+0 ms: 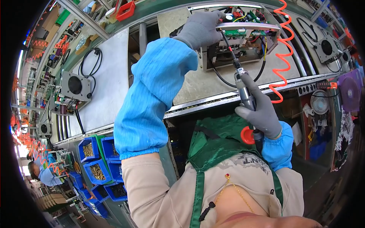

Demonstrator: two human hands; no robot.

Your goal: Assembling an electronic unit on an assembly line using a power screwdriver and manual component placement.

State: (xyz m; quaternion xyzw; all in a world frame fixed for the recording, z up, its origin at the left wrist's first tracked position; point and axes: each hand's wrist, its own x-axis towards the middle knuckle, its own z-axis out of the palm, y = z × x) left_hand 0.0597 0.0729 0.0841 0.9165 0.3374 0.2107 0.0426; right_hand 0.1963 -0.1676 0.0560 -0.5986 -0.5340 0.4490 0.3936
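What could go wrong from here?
The long thin metal bit of the silver cylindrical screwdriver, held in the grey-gloved right hand, ends close to the grey-gloved left hand; a slip might jab it. Exposed green circuit boards sit near the curved-looking silver metal rail, so a slipping tip could scratch them. The looped black cable beside the screwdriver might snag.

The gloves [201, 29] are grey, the oversleeves [148, 97] blue with darker pinstripes, the power screwdriver [246, 94] silver and black, the coiled hose [292, 35] orange-red.
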